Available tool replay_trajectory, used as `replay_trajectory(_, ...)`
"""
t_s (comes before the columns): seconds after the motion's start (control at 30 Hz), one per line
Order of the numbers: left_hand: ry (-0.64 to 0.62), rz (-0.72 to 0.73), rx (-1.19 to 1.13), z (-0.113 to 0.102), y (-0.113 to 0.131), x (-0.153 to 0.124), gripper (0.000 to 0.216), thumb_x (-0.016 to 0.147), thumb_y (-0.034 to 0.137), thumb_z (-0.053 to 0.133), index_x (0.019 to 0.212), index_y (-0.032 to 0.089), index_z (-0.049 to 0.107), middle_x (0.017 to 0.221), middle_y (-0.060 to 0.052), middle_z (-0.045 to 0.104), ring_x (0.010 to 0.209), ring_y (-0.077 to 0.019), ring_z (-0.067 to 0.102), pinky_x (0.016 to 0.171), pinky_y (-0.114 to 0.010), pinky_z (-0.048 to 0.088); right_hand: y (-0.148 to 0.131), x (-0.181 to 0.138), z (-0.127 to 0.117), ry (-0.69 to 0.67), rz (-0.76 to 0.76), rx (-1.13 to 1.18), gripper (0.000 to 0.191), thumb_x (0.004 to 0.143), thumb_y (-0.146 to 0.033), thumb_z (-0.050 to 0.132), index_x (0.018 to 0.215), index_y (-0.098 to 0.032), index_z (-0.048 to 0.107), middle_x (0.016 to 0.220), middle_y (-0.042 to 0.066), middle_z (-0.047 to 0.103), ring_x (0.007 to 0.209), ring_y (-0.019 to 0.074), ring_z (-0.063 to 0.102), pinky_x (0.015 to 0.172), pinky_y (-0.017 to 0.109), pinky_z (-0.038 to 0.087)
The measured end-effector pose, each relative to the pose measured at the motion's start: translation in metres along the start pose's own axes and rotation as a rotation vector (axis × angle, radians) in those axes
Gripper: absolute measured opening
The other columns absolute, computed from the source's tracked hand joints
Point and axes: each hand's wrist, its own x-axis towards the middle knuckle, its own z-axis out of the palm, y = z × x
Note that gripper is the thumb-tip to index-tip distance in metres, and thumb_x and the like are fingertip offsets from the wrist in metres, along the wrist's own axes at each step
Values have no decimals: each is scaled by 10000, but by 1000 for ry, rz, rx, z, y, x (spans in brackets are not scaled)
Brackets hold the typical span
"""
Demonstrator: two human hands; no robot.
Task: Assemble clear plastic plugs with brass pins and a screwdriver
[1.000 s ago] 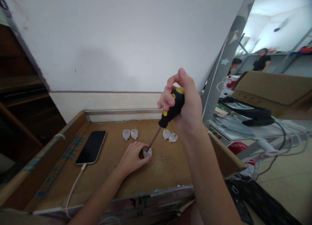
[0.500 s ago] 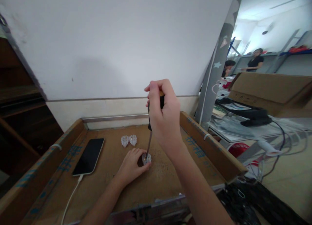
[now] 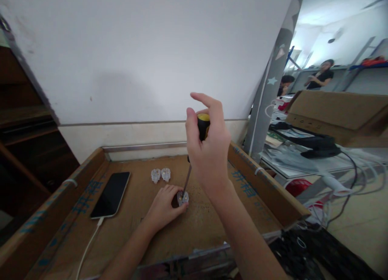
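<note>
My right hand [image 3: 209,146] is wrapped round the black and yellow handle of a screwdriver [image 3: 187,177], its index finger lifted off the handle. The shaft slants down, its tip at a small clear plastic plug part [image 3: 183,198] with metal bits inside. Thumb and fingers of my left hand [image 3: 166,205] grip that part from the side against the cardboard. Two similar clear plug parts [image 3: 160,175] lie side by side a little farther back.
A cardboard tray [image 3: 266,191] with raised sides covers the work surface. On its left lies a black phone [image 3: 110,195] with a white cable [image 3: 89,247]. A white wall stands behind. To the right are a cluttered table, a cardboard box [image 3: 336,112] and two people in the background.
My right index finger has lifted and opened away from the handle, showing its yellow end. The right hand shifted slightly right. My left hand stays on the plug part.
</note>
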Motion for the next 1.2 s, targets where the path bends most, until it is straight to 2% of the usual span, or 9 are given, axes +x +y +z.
replay_trajectory(0.23, -12, -15, 17, -2, 2, 0, 293, 796, 379, 586, 1014, 184, 590, 971, -62, 627, 941, -245, 552, 842, -388, 424, -4, 12, 2, -558, 391, 665, 290, 875, -464, 472, 722, -230, 393, 487, -92, 379, 418, 61, 398, 456, 205, 372)
replay_trajectory(0.37, -9, -16, 24, -2, 2, 0, 302, 782, 382, 600, 1008, 182, 594, 967, -62, 631, 937, -245, 557, 838, -383, 428, 0, 13, 4, -305, 189, 217, 282, 818, -394, 591, 650, -197, 481, 654, -12, 483, 635, 100, 479, 614, 245, 417)
replay_trajectory(0.5, 7, -9, 13, -1, 2, 0, 316, 781, 371, 597, 1042, 192, 585, 1009, -61, 636, 969, -245, 554, 854, -382, 425, -4, 9, -4, -115, 19, -154, 106, 869, -183, 472, 918, -194, 565, 780, 27, 505, 739, 133, 489, 683, 278, 405)
replay_trajectory(0.67, 5, -7, 25, -2, 3, -1, 296, 791, 381, 583, 1014, 186, 587, 967, -59, 635, 931, -235, 563, 835, -374, 436, -4, 12, -16, -319, 262, 405, 56, 897, -281, 432, 925, -240, 457, 509, -85, 403, 441, 84, 417, 491, 224, 368)
replay_trajectory(0.77, 9, -5, 29, -3, 4, -1, 306, 796, 396, 577, 1018, 185, 586, 962, -60, 638, 927, -235, 571, 831, -372, 441, 5, 19, -20, -557, 418, 707, 272, 852, -484, 491, 756, -239, 423, 427, -110, 334, 379, 78, 373, 464, 227, 375)
replay_trajectory(0.83, 19, -3, 28, -3, 4, -1, 303, 790, 396, 583, 1012, 190, 589, 958, -58, 641, 923, -235, 574, 825, -367, 443, 11, 23, -21, -568, 415, 640, 376, 820, -537, 519, 654, -219, 406, 488, -79, 394, 452, 78, 421, 513, 232, 394)
replay_trajectory(1.03, 10, 0, 10, -1, 2, -1, 298, 801, 397, 571, 1016, 193, 578, 981, -64, 636, 937, -236, 563, 841, -376, 432, 13, 21, -20, -82, 33, -132, 279, 815, -302, 613, 616, -192, 452, 666, -24, 435, 675, 103, 414, 701, 262, 364)
replay_trajectory(1.13, 6, -4, 0, -2, 2, -1, 297, 802, 397, 570, 1024, 200, 575, 988, -63, 635, 942, -240, 561, 845, -384, 430, 8, 19, -21, -187, 136, 107, 299, 864, -352, 537, 629, -204, 427, 613, -43, 425, 598, 88, 416, 639, 239, 387)
replay_trajectory(1.2, 5, -6, -3, -2, 3, -1, 292, 800, 398, 573, 1018, 203, 578, 982, -62, 637, 939, -241, 563, 843, -385, 431, 5, 19, -22, -404, 299, 468, 335, 856, -435, 523, 635, -217, 397, 537, -70, 387, 510, 77, 412, 570, 220, 412)
